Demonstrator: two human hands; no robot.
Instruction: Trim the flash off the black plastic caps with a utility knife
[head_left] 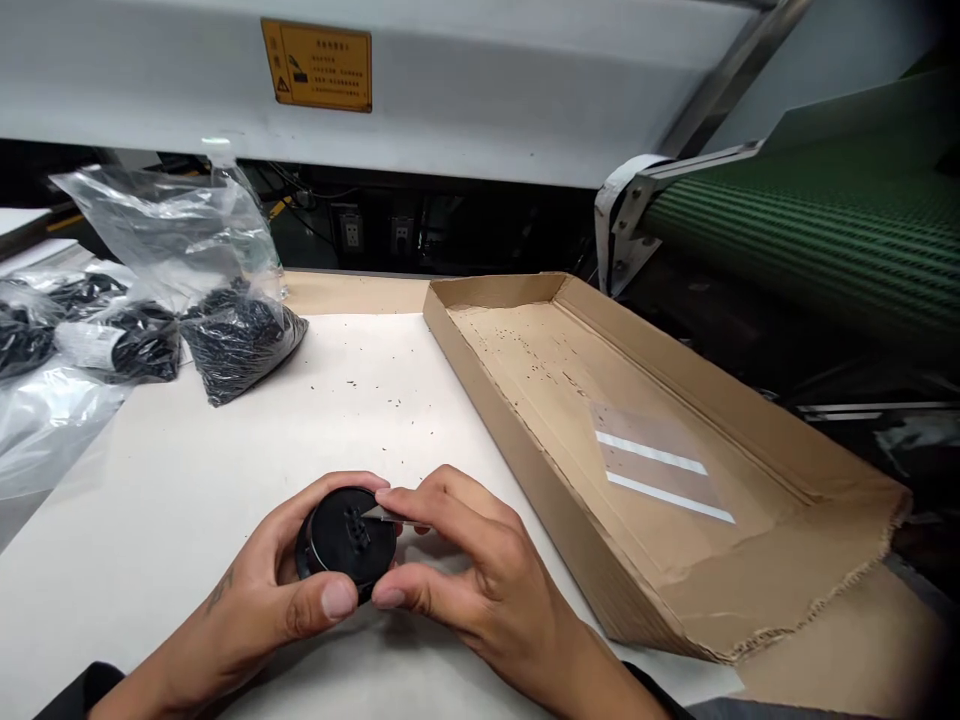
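Observation:
My left hand [262, 600] is closed round the rim of a black round plastic part [330, 535], held above the white table surface. Several small black pegs or pins stand in a cluster at the middle of its face. In my right hand [491, 570] is a small pointed metal blade [386, 515], pinched near the index finger, with its tip at the cluster. The rest of the blade is hidden by the fingers. My right thumb rests against or just beside the part's lower right edge; I cannot tell which.
A shallow cardboard tray [517, 430] on the right holds scattered dark bits and a clear plastic bag [660, 465] with white stripes. At the left stands an opened clear bag [240, 345] of small black pieces, beside more bags [142, 335]. A green conveyor belt [817, 210] is at the far right.

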